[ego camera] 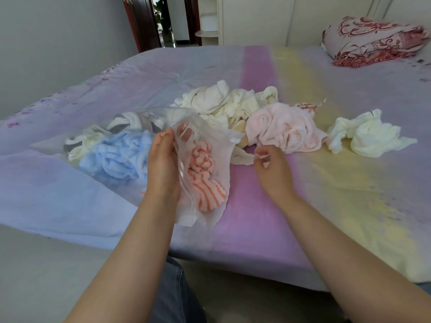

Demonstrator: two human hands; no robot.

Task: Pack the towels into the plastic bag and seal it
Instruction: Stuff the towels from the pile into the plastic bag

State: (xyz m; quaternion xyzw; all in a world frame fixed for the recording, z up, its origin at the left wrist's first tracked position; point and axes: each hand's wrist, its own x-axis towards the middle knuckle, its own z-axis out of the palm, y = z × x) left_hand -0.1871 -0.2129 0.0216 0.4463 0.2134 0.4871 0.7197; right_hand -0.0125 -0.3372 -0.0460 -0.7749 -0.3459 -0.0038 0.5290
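I look down from the head camera at a bed (268,206) covered in a sheet of pale lilac, pink and yellow bands. Furthest left lies a clear plastic bag (112,145) already stuffed with a blue towel (116,157) and cream cloths. Just to its right, my left hand (163,164) grips the mouth of a second plastic bag (207,173), thumb outside and fingertips showing through the film; an orange-striped towel (205,180) sits inside it. My right hand (272,166) hovers near that bag's right edge, fingers loosely curled, thumb and forefinger pinching a thin scrap I cannot identify. Behind the hands sits a pile of cream towels (224,101), then a pink towel (284,129), then a white towel (366,136) lying apart. A folded patterned blanket (373,40) rests at the far right.
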